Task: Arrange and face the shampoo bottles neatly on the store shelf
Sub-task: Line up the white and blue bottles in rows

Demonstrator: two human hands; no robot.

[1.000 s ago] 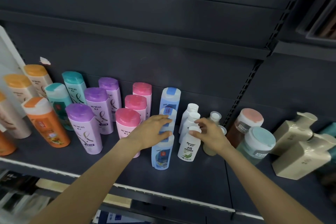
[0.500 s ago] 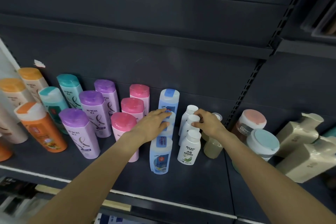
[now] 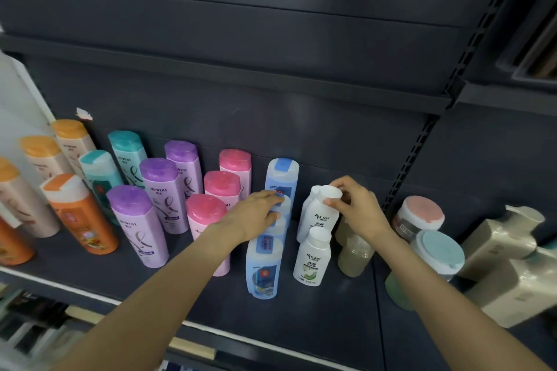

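Shampoo bottles stand in rows on a dark shelf (image 3: pixel 301 310). My left hand (image 3: pixel 256 215) lies flat over the caps of the middle blue bottles, between the front blue bottle (image 3: pixel 262 268) and the back blue bottle (image 3: pixel 281 176). My right hand (image 3: pixel 355 208) pinches the cap of a white bottle (image 3: pixel 319 217) in the middle of the white row. Another white bottle (image 3: pixel 312 259) stands in front of it. Two clear beige bottles (image 3: pixel 355 253) sit partly hidden under my right wrist.
Pink (image 3: pixel 208 214), purple (image 3: pixel 137 226), teal (image 3: pixel 99 172) and orange (image 3: pixel 80 214) bottles fill the shelf to the left. Round jars with pink (image 3: pixel 420 217) and light blue (image 3: pixel 437 253) lids and cream pump bottles (image 3: pixel 506 259) stand on the right. An upper shelf (image 3: pixel 229 75) hangs overhead.
My right hand moved back from the front white bottle to the one behind it and gripped its cap. My left hand slid back along the blue row's caps.
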